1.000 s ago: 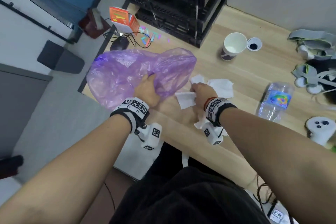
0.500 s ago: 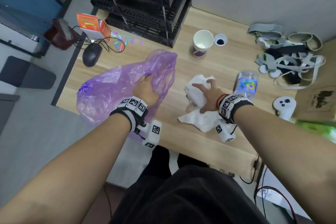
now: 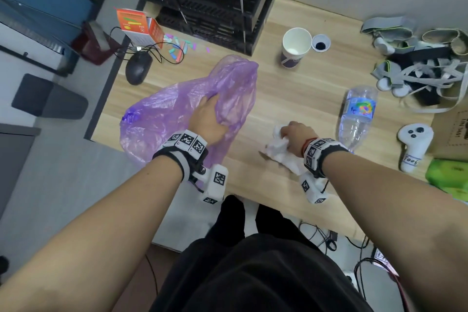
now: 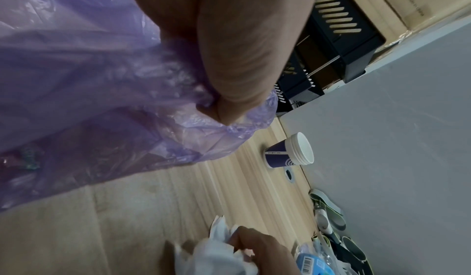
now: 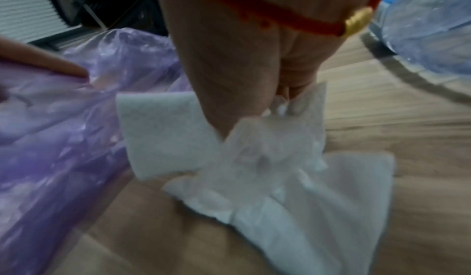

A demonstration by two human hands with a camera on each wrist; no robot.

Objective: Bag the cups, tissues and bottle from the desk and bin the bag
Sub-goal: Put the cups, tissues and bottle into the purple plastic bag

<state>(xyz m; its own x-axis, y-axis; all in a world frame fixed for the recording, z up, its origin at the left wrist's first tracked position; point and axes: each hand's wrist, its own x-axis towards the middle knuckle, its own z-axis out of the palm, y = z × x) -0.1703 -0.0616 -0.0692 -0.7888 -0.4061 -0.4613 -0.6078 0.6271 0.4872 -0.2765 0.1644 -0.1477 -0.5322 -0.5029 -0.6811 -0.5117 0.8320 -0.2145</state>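
Bunching inside the right hand's (image 3: 295, 138) fingers, tissues (image 3: 277, 151) trail below.

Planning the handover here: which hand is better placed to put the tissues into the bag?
Right. The right hand already grips the tissues, just right of the purple bag; the left hand grips the bag's plastic.

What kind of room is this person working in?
Most likely an office or lab workspace. A wooden desk carries a wired computer mouse, stacked black document trays and a white handheld controller, with cables trailing on the floor below.
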